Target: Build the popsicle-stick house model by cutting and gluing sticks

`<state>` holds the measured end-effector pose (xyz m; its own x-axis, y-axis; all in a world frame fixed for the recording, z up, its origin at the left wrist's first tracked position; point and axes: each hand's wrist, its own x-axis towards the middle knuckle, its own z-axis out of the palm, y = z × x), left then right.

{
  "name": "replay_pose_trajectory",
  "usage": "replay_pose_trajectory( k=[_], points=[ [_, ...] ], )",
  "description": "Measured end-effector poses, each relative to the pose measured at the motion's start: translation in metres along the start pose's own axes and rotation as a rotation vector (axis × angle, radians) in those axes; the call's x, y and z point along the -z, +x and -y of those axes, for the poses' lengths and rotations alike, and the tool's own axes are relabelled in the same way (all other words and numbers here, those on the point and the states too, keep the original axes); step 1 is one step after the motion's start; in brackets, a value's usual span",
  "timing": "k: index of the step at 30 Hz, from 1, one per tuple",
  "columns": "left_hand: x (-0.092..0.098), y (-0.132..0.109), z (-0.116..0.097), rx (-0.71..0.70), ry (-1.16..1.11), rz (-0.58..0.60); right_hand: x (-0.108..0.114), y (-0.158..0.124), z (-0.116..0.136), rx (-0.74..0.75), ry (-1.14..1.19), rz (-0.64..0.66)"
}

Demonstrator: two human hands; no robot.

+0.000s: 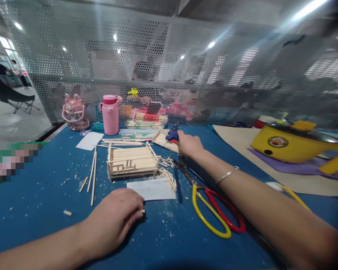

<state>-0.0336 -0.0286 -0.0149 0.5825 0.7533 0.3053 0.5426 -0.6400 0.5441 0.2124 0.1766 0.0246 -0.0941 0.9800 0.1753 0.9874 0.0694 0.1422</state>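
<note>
My right hand point(189, 145) reaches far across the blue table point(45, 202) and closes round a blue and red tool point(172, 134) beside a flat panel of wooden sticks point(162, 139). My left hand point(115, 219) rests palm down near the front, fingers curled, with a short stick end at its fingertips; whether it holds the stick is unclear. Between the hands stands a small house frame built of sticks point(132, 162). A white card point(153, 189) lies just in front of the frame, next to my left fingers.
Scissors with yellow and red handles point(214, 210) and a blue pen point(178, 184) lie under my right forearm. Loose sticks point(92, 176) and wood chips are scattered at the left. A pink bottle point(110, 114), a pink cup point(74, 112), stick bundles point(148, 120) and a yellow pot point(290, 144) stand further back.
</note>
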Motion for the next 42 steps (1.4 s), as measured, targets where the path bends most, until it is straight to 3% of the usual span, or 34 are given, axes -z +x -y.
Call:
replay_pose_trajectory(
  k=[4,8,11,13,14,17,20,23,30,42],
  points=[
    [-0.001,-0.002,0.003,0.082,0.079,0.057,-0.003,0.004,-0.003,-0.155,0.254,-0.161],
    [-0.001,-0.002,0.003,0.097,0.100,0.086,0.013,-0.004,-0.011,-0.252,0.763,-0.303],
    [0.000,-0.001,0.003,0.091,0.104,0.089,0.029,-0.019,-0.012,-0.309,1.387,-0.085],
    [0.001,-0.001,0.002,0.087,0.099,0.092,0.039,-0.032,-0.011,-0.344,1.613,0.023],
    [0.002,-0.001,0.002,0.084,0.094,0.094,0.043,-0.039,-0.011,-0.336,1.645,0.012],
    [0.005,-0.001,0.003,0.063,0.091,0.096,0.049,-0.065,-0.012,-0.182,1.586,-0.076],
    [0.007,-0.001,0.003,0.037,0.110,0.089,0.053,-0.096,-0.014,0.131,1.334,0.048],
    [0.007,-0.001,0.002,0.033,0.120,0.094,0.054,-0.123,-0.010,0.330,1.061,0.173],
    [0.004,-0.003,0.001,0.058,0.095,0.071,0.051,-0.137,0.020,0.511,0.866,0.078],
    [0.004,-0.003,0.002,0.049,0.098,0.084,0.049,-0.133,0.024,0.532,0.816,0.062]
  ],
)
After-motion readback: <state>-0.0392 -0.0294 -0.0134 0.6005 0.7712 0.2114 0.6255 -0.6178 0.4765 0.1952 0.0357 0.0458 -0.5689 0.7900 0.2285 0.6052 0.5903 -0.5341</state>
